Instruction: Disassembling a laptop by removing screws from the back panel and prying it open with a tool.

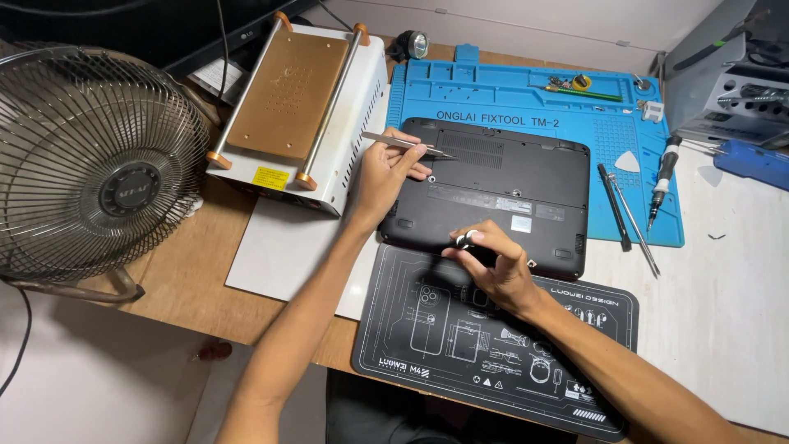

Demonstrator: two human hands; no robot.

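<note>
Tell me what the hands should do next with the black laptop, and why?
Probably keep turning the screwdriver in the right hand at the near edge of the laptop, which lies bottom-up. The left hand holds tweezers ready over the base, likely to lift out a loosened screw.

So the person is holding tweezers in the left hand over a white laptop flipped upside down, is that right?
Not quite. In the head view the left hand does hold tweezers over an upturned laptop, but the laptop is black, not white.
</note>
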